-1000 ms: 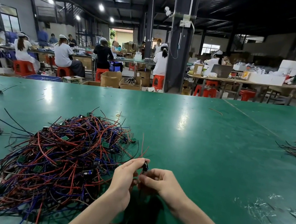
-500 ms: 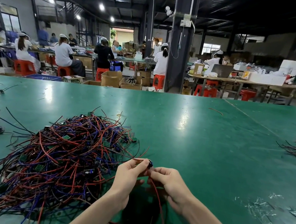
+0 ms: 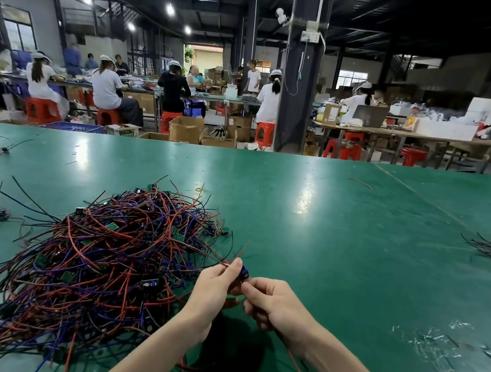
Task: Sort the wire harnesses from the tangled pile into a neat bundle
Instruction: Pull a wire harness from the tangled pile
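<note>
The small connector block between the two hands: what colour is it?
The small plastic connector block is blue and black, shown in the head view.

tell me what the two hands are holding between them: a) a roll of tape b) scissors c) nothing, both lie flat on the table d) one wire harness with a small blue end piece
d: the left hand and right hand pinch a single wire harness by its blue end piece, its red wire trailing, just right of the tangled pile.
</note>
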The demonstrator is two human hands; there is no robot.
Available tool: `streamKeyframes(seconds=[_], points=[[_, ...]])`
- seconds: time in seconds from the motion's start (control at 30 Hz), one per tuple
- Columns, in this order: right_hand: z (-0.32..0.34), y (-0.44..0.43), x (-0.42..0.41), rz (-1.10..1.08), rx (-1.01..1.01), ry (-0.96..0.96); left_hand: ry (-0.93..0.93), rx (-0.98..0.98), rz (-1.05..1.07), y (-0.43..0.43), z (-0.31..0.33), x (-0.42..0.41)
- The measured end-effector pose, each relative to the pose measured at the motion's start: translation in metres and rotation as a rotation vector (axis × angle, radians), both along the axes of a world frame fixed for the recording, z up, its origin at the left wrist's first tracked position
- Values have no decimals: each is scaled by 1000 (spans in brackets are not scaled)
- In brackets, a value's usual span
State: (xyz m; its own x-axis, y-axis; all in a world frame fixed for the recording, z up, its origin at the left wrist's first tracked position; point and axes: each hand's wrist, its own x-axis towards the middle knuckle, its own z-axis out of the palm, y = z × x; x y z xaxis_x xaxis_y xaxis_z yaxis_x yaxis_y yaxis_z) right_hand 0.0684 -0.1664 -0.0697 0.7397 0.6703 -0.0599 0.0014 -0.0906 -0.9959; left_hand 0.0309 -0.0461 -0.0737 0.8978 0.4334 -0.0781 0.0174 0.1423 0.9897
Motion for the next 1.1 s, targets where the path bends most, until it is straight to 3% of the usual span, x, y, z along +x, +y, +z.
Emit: streamKeyframes(seconds=[0.3,0.5,0.77,1.1], points=[[2,-7,12,-45,-81,-124,-54,79,-73,3,-1,-1],[8,-29,29,93,-204,-205,-56,-45,-44,15,2,3],[8,-60,57,6,-186,-83,-43,-143,-25,16,-1,4],[3,-51,51,250,-131,119,-71,-259,-138,4,1,1]])
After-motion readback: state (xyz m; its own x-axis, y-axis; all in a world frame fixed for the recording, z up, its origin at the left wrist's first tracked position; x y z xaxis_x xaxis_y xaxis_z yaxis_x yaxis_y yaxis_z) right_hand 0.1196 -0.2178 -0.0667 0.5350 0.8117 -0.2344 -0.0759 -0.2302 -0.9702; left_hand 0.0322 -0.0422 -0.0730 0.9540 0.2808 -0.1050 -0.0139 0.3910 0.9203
